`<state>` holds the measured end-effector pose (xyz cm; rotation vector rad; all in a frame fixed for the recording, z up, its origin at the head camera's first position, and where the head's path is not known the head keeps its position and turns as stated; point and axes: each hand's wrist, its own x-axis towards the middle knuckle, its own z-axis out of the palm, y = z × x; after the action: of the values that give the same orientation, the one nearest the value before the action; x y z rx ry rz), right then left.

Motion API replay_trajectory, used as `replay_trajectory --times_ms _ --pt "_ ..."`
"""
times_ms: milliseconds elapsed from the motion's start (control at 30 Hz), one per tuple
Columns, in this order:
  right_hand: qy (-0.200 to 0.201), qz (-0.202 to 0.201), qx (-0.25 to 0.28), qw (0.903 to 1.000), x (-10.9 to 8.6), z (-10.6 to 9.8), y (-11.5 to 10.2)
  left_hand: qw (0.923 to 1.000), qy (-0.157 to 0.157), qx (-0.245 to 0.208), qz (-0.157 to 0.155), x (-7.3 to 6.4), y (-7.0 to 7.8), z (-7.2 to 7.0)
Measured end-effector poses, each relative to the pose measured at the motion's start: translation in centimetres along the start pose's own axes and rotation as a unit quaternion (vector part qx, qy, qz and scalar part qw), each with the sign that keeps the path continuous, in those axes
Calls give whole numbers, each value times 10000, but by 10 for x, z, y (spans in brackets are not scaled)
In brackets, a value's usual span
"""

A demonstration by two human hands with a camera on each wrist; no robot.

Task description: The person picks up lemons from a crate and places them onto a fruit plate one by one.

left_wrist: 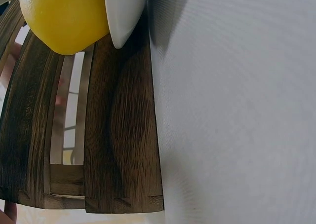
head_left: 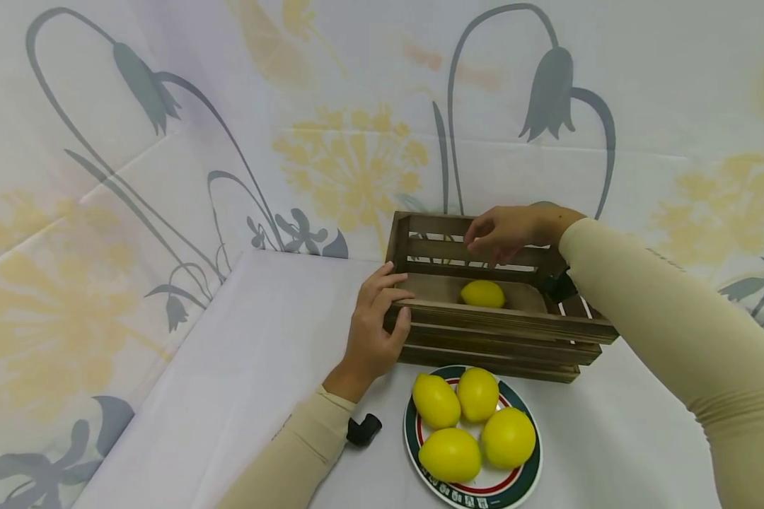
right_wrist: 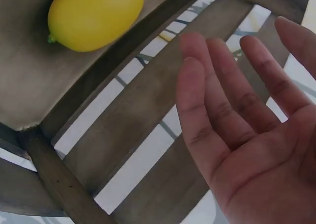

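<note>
My left hand [head_left: 372,332] holds the left front corner of a brown slatted wooden crate [head_left: 484,336], fingers over the rim and thumb at the front. Above the inside of the crate is my right hand [head_left: 509,230], its fingers loosely bent and nothing in them; the right wrist view shows the bare palm [right_wrist: 276,165]. One yellow lemon [head_left: 482,293] lies on the crate floor below that hand. In front of the crate, several lemons [head_left: 450,454] sit on a round plate [head_left: 530,474] with a dark green rim and a red ring.
A white cloth [head_left: 248,353] covers the table. Behind the crate hangs a curtain [head_left: 356,92] printed with grey and yellow flowers. In the left wrist view, the plate's edge [left_wrist: 126,12] and a lemon [left_wrist: 64,17] stand close to the crate's slats [left_wrist: 123,135].
</note>
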<state>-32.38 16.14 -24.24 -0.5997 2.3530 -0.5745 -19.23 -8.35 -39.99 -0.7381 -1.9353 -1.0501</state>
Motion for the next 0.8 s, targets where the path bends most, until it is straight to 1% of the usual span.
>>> replay_trajectory --times_ms 367,667,800 --pt "-351 230 146 9990 11 3 16 10000 8 50 -23 -2 0 -2" --pt "-499 395 -258 9976 11 9 24 10000 15 62 -4 -3 1 -1" --pt "-665 431 -272 9965 12 12 27 10000 -4 88 19 -3 1 -1"
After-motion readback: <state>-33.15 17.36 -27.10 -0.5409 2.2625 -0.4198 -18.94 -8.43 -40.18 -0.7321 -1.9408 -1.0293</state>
